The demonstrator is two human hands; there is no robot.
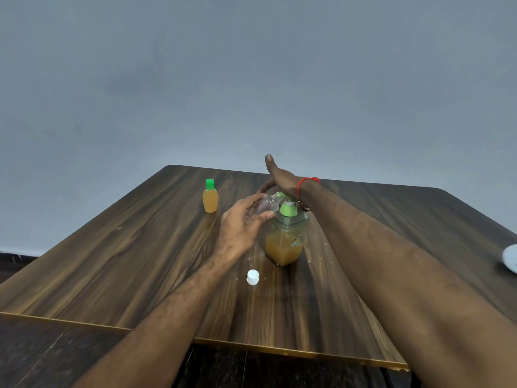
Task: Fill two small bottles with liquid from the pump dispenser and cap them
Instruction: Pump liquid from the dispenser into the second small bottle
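Note:
A clear pump dispenser (284,242) with orange liquid and a green pump collar stands mid-table. My left hand (240,222) grips a small clear bottle (263,205), tilted with its mouth at the green nozzle. My right hand (279,177) rests on the pump head, palm down, thumb sticking up, fingers bent over the far side. A second small bottle (210,198), full of orange liquid and closed with a green cap, stands upright to the left. A loose white cap (252,277) lies on the table in front of the dispenser.
The wooden table (112,261) ends in a front edge close to me, with dark floor below. A pale round object (510,259) shows at the right border. Small white specks lie around the dispenser. A grey wall is behind.

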